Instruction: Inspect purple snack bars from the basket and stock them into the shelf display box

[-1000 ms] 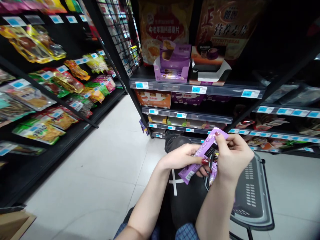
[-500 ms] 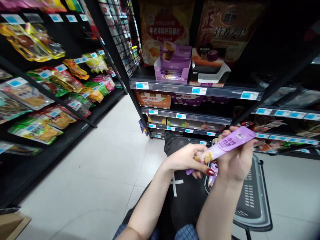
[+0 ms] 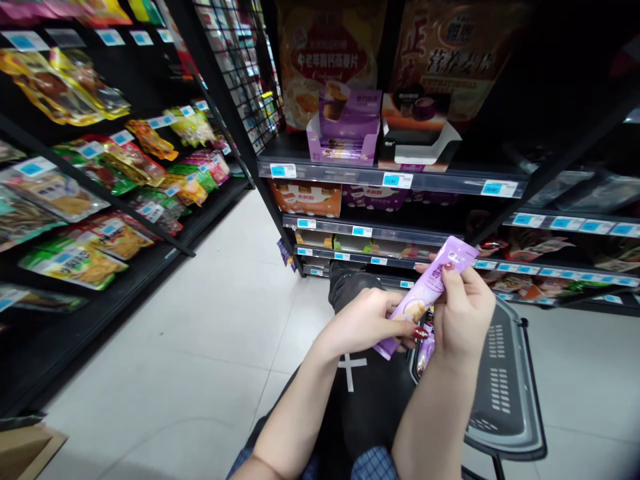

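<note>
A slim purple milk tea sachet is held slantwise between my two hands, above my knee. My left hand pinches its lower end, thumb with a red nail across the front. Closed on its upper part is my right hand, with the thumb pressed on the printed face. Behind my right wrist, more purple packets show in part beside a grey shopping basket. On the shelf ahead stands an open purple display box with similar sachets lying in it.
Right of the purple box sits a brown and white open carton, with large oatmeal bags behind. A snack rack lines the left side. A cardboard box is at the lower left, on the tiled floor.
My right hand has turned from palm up under the sachet to gripping it, thumb on the front. The sachet's upper end has swung left and stands steeper.
</note>
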Motion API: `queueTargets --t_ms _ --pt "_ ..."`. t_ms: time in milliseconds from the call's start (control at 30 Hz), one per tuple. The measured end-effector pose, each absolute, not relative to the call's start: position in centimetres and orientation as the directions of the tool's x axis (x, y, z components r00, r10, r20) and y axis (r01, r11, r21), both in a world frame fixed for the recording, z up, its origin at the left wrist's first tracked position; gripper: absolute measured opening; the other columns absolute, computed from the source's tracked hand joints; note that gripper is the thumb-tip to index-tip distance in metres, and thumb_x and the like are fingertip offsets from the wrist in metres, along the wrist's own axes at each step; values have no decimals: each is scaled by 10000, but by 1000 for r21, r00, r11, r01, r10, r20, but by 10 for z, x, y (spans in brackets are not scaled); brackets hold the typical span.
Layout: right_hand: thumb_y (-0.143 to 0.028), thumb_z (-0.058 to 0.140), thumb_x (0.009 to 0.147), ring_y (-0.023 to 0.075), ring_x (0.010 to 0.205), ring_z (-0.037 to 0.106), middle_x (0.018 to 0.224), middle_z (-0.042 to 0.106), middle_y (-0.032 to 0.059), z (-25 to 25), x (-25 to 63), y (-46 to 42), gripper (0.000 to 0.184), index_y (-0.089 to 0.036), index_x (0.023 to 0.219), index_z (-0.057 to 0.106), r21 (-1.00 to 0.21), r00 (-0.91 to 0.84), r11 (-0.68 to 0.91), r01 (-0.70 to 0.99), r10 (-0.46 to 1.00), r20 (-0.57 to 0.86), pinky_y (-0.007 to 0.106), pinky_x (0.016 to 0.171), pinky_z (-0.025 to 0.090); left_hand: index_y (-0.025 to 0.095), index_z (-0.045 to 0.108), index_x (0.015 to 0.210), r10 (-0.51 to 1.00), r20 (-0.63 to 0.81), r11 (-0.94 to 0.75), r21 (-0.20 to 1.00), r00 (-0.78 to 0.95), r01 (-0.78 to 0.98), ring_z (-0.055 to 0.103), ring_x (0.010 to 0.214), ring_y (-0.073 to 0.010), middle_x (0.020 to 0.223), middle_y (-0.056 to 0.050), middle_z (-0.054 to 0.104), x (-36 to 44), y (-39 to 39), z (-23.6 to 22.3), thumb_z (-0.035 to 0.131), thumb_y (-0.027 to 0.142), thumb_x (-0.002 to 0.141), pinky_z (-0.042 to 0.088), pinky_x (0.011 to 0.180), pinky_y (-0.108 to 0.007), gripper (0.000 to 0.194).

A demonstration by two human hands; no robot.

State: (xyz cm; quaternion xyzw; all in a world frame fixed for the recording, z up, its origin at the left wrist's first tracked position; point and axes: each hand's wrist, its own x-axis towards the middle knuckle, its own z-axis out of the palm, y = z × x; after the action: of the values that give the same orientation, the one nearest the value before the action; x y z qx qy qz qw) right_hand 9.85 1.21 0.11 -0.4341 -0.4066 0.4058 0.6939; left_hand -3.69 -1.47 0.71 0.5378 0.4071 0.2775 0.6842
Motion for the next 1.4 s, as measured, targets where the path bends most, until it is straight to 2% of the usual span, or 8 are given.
queueTargets --t_ms 400,533,667,800,933,1067,1400 --pt "-335 664 772 162 647 647 753 706 33 -1 99 16 196 -175 875 707 -936 321 253 -244 932 168 272 553 490 142 606 845 791 -309 375 927 528 -21 703 675 -172 747 -51 690 -36 -12 3 642 264 745 575 592 -259 162" --pt "-368 651 783 124 571 580 644 634 1 -2 99 18 198 -176 790 698 -928 312 254 -274 936 164 234 500 428 135 606 842 781 -319 423 903 537 -78 694 635 -160 728 -47 681 -36 -11 5 684 289 717 572 577 -252 213" --pt "-357 644 802 72 518 484 583 557 -33 -3 103 18 217 -179 680 661 -918 276 284 -277 939 207 198 480 370 127 609 823 831 -304 410 901 465 -143 690 646 -156 759 -49 674 -34 -10 6 694 288 711 573 594 -260 212" --pt "-325 685 774 76 538 531 627 621 -27 -1 105 16 125 -202 787 702 -937 230 293 -188 941 248 202 518 415 126 654 895 902 -213 308 927 375 -215 678 696 -145 808 -46 668 -32 -8 4 711 271 707 559 646 -250 244" --pt "-285 727 731 92 553 587 645 666 -29 1 105 12 74 -224 773 720 -939 229 328 -106 927 298 207 531 468 123 680 907 937 -142 224 945 318 -238 665 736 -149 834 -44 668 -31 -7 1 725 256 702 544 715 -266 248" --pt "-260 745 709 113 606 636 697 706 -22 3 105 10 69 -235 772 729 -929 216 364 -72 915 341 215 556 510 113 689 873 947 -105 183 953 305 -242 650 711 -153 781 -41 664 -32 -8 0 740 273 695 528 703 -273 245" --pt "-234 734 717 105 575 637 674 705 -33 5 105 9 52 -238 767 719 -926 172 373 -51 917 360 200 531 517 99 696 795 945 -117 211 931 305 -299 649 678 -161 702 -41 650 -33 -8 2 779 278 651 507 651 -266 244"
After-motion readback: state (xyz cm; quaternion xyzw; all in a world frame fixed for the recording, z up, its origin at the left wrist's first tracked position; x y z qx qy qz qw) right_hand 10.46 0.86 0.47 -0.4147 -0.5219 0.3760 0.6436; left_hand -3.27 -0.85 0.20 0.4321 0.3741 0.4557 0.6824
